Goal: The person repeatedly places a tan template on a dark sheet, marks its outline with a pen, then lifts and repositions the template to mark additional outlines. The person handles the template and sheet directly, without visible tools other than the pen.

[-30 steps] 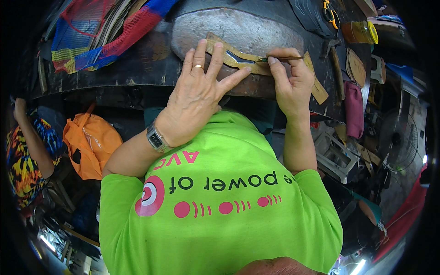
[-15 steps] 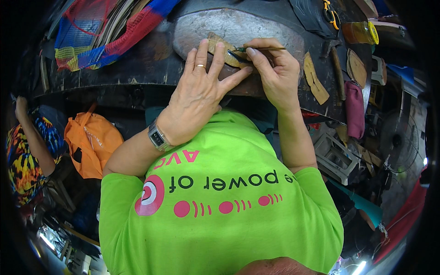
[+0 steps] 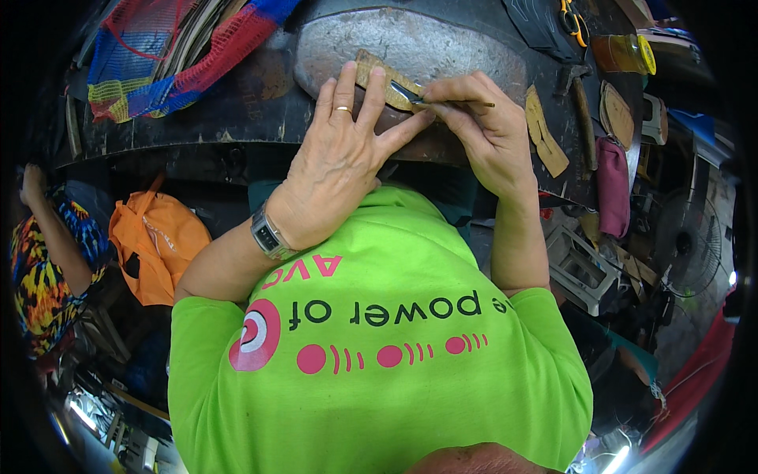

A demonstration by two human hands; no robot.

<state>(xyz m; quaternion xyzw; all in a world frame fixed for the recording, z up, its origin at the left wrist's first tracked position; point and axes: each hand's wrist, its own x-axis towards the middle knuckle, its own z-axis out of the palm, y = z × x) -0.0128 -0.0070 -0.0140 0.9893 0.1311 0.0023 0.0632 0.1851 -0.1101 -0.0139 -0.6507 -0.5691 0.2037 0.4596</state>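
My left hand (image 3: 335,158) lies flat with fingers spread, pressing on a tan, flat template-like piece (image 3: 367,65). A ring and a wristwatch (image 3: 270,235) are on this hand and wrist. My right hand (image 3: 485,130) pinches a thin brown stick-like tool (image 3: 489,104) over the right end of the tan piece. Its working tip is hidden by the fingers. A dark, shiny narrow strip (image 3: 406,94) shows on the tan piece, between the left index finger and the right fingertips. Both hands are at the near edge of a grey oval slab (image 3: 379,35).
On the dark table (image 3: 181,134), a tan slotted template (image 3: 545,130), a hammer (image 3: 583,118), a jar (image 3: 624,55) and orange-handled scissors (image 3: 575,24) lie to the right. A colourful mesh bag (image 3: 158,63) sits far left. Another person's arm (image 3: 59,237) shows at the left rim.
My right hand has shifted slightly right and nearer, and the stick-like tool has tilted and dropped lower with it. My left hand stays on the tan piece.
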